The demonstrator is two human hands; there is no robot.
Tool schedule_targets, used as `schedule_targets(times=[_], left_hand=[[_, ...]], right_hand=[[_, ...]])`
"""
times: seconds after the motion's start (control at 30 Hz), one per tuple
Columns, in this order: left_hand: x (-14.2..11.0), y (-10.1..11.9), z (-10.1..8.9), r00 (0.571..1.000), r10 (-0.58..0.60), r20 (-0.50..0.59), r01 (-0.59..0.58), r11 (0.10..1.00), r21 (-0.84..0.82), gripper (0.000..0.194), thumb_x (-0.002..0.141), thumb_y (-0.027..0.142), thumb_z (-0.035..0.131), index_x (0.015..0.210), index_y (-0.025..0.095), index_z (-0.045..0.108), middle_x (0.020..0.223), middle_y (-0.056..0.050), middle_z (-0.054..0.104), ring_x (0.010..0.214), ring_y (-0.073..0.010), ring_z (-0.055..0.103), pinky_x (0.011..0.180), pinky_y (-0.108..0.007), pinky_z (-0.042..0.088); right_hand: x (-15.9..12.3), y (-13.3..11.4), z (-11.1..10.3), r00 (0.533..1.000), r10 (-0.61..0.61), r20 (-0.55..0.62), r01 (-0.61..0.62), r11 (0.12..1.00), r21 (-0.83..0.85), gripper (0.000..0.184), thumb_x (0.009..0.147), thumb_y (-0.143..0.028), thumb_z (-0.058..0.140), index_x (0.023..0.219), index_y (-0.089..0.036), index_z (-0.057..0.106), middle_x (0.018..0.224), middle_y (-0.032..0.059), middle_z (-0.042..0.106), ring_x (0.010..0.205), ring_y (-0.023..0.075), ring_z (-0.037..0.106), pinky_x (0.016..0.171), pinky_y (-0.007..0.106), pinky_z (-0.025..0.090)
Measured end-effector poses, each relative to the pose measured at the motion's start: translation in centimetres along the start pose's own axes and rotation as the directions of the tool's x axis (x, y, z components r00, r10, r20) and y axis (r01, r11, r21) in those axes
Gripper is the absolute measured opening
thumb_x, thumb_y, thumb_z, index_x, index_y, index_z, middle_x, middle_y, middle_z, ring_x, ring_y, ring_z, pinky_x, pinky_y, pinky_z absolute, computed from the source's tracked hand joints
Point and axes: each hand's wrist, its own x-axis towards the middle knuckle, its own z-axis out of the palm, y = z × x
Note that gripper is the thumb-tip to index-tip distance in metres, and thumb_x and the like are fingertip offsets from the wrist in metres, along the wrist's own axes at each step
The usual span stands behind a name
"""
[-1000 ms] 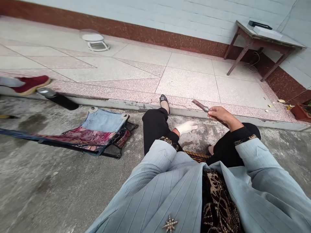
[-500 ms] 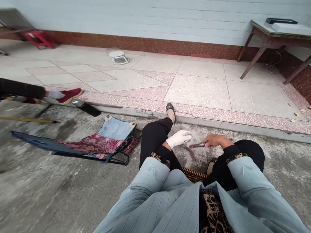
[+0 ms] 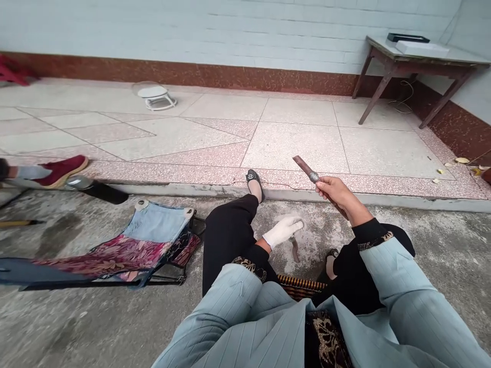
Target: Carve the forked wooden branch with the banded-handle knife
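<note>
I sit on rough concrete with my legs apart. My right hand (image 3: 333, 190) is raised and grips a dark reddish-brown tool (image 3: 305, 168) with a metal band, its end pointing up and left. My left hand (image 3: 284, 230), in a white glove, rests low on the ground between my legs, pressing on a small dark piece (image 3: 294, 249) that lies on the concrete. Whether the gloved fingers close around that piece is hard to tell. A woven mat edge (image 3: 303, 284) shows under me.
A folded fabric chair (image 3: 126, 245) lies on the ground to my left. Another person's red shoe (image 3: 57, 170) and a dark bottle (image 3: 97, 189) sit by the raised tiled step (image 3: 215, 176). A wooden table (image 3: 418, 59) stands at the wall, and a white stand (image 3: 155, 96) on the tiles.
My right hand has lifted the tool up from the ground, where it met the small piece half a second ago. The gloved left hand has stayed low on the piece.
</note>
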Motion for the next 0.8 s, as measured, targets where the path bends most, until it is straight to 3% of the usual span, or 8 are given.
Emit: schedule_targets(times=[0.13, 0.3, 0.47, 0.57, 0.6, 0.67, 0.73, 0.8], left_hand=[[-0.6, 0.1, 0.0, 0.992, 0.027, 0.124, -0.039, 0.995, 0.091, 0.036, 0.097, 0.046, 0.048, 0.093, 0.017, 0.067, 0.068, 0.0, 0.058, 0.062, -0.0136, 0.048, 0.061, -0.025, 0.039], [-1.7, 0.6, -1.5, 0.993, 0.108, 0.043, -0.116, 0.942, 0.315, 0.032, 0.097, 0.041, 0.046, 0.095, 0.02, 0.069, 0.094, -0.004, 0.072, 0.084, -0.0196, 0.063, 0.085, -0.029, 0.045], [-2.0, 0.2, -3.3, 0.971, 0.094, -0.218, 0.001, 0.917, 0.4, 0.03, 0.096, 0.038, 0.044, 0.102, 0.022, 0.069, 0.106, -0.005, 0.075, 0.099, -0.0233, 0.066, 0.093, -0.031, 0.046], [-1.6, -0.2, -2.9, 0.96, 0.092, -0.263, 0.002, 0.942, 0.335, 0.029, 0.097, 0.036, 0.043, 0.1, 0.021, 0.068, 0.103, -0.004, 0.074, 0.098, -0.0219, 0.066, 0.092, -0.03, 0.047], [-1.4, -0.2, -2.4, 0.964, 0.086, -0.253, -0.007, 0.955, 0.295, 0.029, 0.096, 0.035, 0.044, 0.099, 0.02, 0.068, 0.103, -0.004, 0.074, 0.098, -0.0218, 0.066, 0.092, -0.029, 0.047], [-0.9, -0.4, -1.1, 0.983, 0.047, -0.179, -0.004, 0.972, 0.235, 0.03, 0.096, 0.038, 0.048, 0.103, 0.018, 0.069, 0.103, -0.005, 0.074, 0.097, -0.022, 0.066, 0.089, -0.028, 0.049], [-0.3, -0.6, 0.2, 0.997, 0.035, -0.07, -0.015, 0.963, 0.268, 0.028, 0.096, 0.037, 0.049, 0.096, 0.018, 0.07, 0.092, -0.004, 0.073, 0.09, -0.0212, 0.065, 0.086, -0.028, 0.047], [0.2, -0.7, 1.1, 0.997, 0.067, 0.033, -0.074, 0.951, 0.3, 0.028, 0.098, 0.034, 0.048, 0.093, 0.018, 0.07, 0.087, -0.003, 0.07, 0.086, -0.0195, 0.063, 0.083, -0.027, 0.045]], right_hand=[[0.5, 0.9, -0.4, 0.994, 0.064, -0.086, -0.102, 0.812, -0.575, 0.036, 0.105, -0.031, 0.045, 0.131, -0.015, 0.063, 0.109, 0.0134, 0.074, 0.095, 0.0224, 0.07, 0.078, 0.031, 0.053], [-1.0, 2.6, 0.7, 0.947, 0.312, 0.075, -0.138, 0.609, -0.781, 0.018, 0.09, -0.02, 0.07, 0.103, -0.01, 0.078, 0.103, 0.0234, 0.074, 0.108, 0.0357, 0.068, 0.089, 0.04, 0.05], [-3.2, 1.1, 2.2, 0.654, 0.542, 0.528, 0.006, 0.694, -0.72, 0.014, 0.073, -0.018, 0.088, 0.085, -0.017, 0.082, 0.068, 0.004, 0.071, 0.072, 0.0208, 0.069, 0.07, 0.029, 0.05], [-4.2, -0.5, 1.2, 0.486, 0.273, 0.83, 0.086, 0.931, -0.356, 0.021, 0.084, -0.026, 0.079, 0.104, -0.02, 0.081, 0.078, -0.0006, 0.073, 0.068, 0.0122, 0.064, 0.067, 0.023, 0.047], [-4.4, -0.9, 0.7, 0.499, 0.086, 0.863, 0.115, 0.98, -0.165, 0.026, 0.086, -0.031, 0.076, 0.107, -0.018, 0.08, 0.08, -0.0003, 0.072, 0.069, 0.0115, 0.062, 0.067, 0.023, 0.046], [-4.5, -1.2, -0.4, 0.685, -0.127, 0.717, 0.134, 0.99, 0.048, 0.032, 0.084, -0.036, 0.075, 0.109, -0.017, 0.078, 0.079, -0.0012, 0.07, 0.067, 0.0104, 0.058, 0.064, 0.022, 0.044], [-4.0, -0.9, -0.9, 0.845, -0.146, 0.514, 0.081, 0.986, 0.147, 0.027, 0.084, -0.038, 0.071, 0.099, -0.015, 0.076, 0.077, -0.0008, 0.067, 0.063, 0.0101, 0.055, 0.06, 0.023, 0.042], [-3.3, -0.4, -1.0, 0.936, -0.055, 0.348, 0.006, 0.99, 0.142, 0.021, 0.085, -0.034, 0.068, 0.089, -0.014, 0.072, 0.074, 0.0003, 0.065, 0.06, 0.0106, 0.053, 0.057, 0.023, 0.04]])
